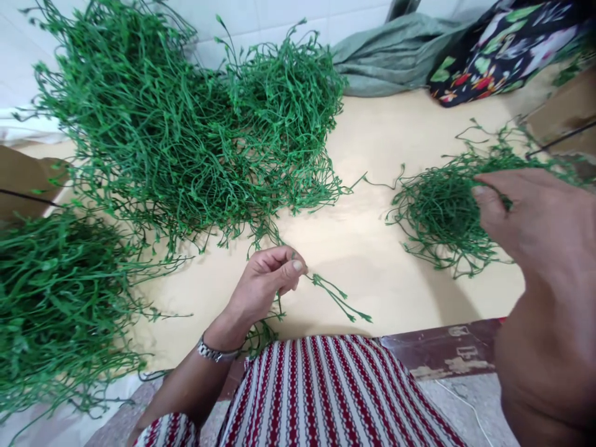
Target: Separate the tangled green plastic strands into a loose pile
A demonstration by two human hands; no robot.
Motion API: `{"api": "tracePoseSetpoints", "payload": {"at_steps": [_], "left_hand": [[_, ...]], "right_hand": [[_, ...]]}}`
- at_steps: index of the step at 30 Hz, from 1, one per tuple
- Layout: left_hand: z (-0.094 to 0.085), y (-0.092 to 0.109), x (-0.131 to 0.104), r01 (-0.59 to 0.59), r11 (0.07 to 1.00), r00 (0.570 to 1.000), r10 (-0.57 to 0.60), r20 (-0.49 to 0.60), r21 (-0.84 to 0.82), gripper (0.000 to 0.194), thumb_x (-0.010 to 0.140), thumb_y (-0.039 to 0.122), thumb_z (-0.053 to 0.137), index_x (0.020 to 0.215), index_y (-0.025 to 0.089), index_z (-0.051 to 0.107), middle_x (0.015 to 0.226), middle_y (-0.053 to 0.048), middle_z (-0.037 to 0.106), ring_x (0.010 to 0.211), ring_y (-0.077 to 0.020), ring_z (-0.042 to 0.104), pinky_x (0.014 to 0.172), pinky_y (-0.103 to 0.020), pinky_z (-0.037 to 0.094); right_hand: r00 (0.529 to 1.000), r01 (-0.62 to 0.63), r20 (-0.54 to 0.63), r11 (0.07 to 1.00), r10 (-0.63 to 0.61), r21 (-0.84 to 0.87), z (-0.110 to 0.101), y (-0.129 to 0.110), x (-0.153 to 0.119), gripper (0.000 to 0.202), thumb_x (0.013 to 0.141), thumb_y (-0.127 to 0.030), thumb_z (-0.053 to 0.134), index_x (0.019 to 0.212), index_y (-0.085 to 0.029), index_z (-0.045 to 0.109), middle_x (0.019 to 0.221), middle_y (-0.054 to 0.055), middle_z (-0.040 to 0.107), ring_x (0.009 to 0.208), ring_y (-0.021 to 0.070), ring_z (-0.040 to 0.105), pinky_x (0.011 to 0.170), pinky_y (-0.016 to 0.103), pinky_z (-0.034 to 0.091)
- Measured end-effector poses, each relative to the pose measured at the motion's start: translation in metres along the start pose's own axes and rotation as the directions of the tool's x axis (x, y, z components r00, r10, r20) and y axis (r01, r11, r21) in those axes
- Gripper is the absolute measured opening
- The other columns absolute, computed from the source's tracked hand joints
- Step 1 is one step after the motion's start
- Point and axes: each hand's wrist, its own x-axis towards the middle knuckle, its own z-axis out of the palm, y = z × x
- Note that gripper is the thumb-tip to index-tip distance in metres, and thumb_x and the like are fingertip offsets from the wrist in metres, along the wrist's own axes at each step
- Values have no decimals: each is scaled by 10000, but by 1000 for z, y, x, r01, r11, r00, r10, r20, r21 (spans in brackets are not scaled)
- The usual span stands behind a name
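My left hand (274,273) is closed in a pinch on a thin green plastic-looking stem (333,290). Its forked ends stick out to the right past the thumb, and more green strands hang below the palm. Over at the right, my right hand (535,211) hovers above a smaller pile of green stems (442,211). Its thumb and forefinger tips come nearly together; whether anything thin is between them is hidden. A big heap of similar stems (177,136) lies beyond my left hand. Another heap (56,298) is at the left edge.
A pale tabletop (354,242) carries the heaps, with a worn dark red front edge (442,351). Cardboard boxes stand at the left (28,186) and right (565,115). Grey-green cloth (395,53) and a floral fabric (498,59) lie against the white tiled wall (288,18).
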Motion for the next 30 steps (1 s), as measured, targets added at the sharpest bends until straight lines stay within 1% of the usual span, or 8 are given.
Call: {"api": "tracePoseSetpoints", "payload": {"at_steps": [3, 5, 9, 12, 18, 21, 24, 30], "left_hand": [[1, 0, 0, -7, 1000, 1000, 7, -1, 24, 292, 671, 382, 695, 620, 121, 572, 470, 43, 449, 402, -37, 310, 419, -209, 221], [2, 1, -1, -17, 997, 1000, 16, 6, 74, 297, 690, 385, 679, 615, 121, 564, 482, 38, 452, 410, -38, 311, 412, -205, 207], [6, 3, -5, -66, 975, 997, 57, 48, 213, 262, 747, 362, 629, 651, 124, 575, 541, 26, 483, 453, -45, 327, 426, -200, 224], [9, 4, -7, -110, 950, 993, 94, 67, 291, 221, 766, 330, 610, 673, 132, 580, 571, 28, 484, 479, -51, 337, 446, -197, 255], [8, 4, -8, -224, 801, 973, 220, 74, 556, 131, 781, 260, 574, 712, 148, 577, 605, 20, 496, 554, -89, 431, 530, -213, 365], [10, 10, -11, -314, 556, 936, 317, 153, 769, 149, 789, 195, 531, 923, 161, 584, 766, -21, 587, 753, -150, 540, 764, -310, 435], [15, 17, -18, -414, 247, 891, 307, 334, 876, 177, 814, 172, 480, 954, 173, 588, 868, -43, 631, 959, -196, 540, 1018, -456, 265], [15, 16, -22, -379, 164, 923, 127, 362, 911, 179, 862, 225, 432, 870, 138, 588, 758, -51, 609, 700, -153, 555, 644, -273, 436]], "right_hand": [[998, 57, 9, 918, -66, 392, -16, -39, -8, 227, 817, -265, 508, 927, -158, 676, 876, 80, 693, 775, 176, 641, 667, 266, 480], [963, 76, 126, 687, -239, 723, -25, -73, -15, 212, 825, -284, 521, 924, -157, 659, 869, 67, 682, 744, 145, 633, 651, 248, 489], [718, -77, 324, 392, -616, 917, -29, -129, -28, 251, 799, -302, 583, 1005, -160, 602, 909, 43, 652, 770, 116, 600, 635, 211, 465], [663, -120, 338, 351, -668, 929, -24, -143, -33, 129, 786, -243, 594, 869, -144, 604, 775, 10, 625, 677, 89, 556, 598, 190, 422], [730, -68, 249, 294, -637, 953, -19, -139, -38, 88, 827, -188, 540, 832, -126, 602, 700, 8, 595, 618, 80, 530, 576, 191, 401], [762, 101, 114, 290, -638, 952, -18, -142, -42, 109, 851, -193, 518, 848, -124, 602, 726, 28, 602, 664, 99, 538, 618, 212, 414], [769, 234, 29, 323, -639, 917, -15, -148, -48, 171, 882, -202, 467, 809, -119, 597, 694, 36, 585, 664, 114, 526, 632, 231, 418], [801, 351, -29, 430, -598, 831, -11, -155, -60, 277, 903, -159, 373, 738, -111, 590, 641, 45, 563, 637, 130, 494, 623, 250, 409]]}}
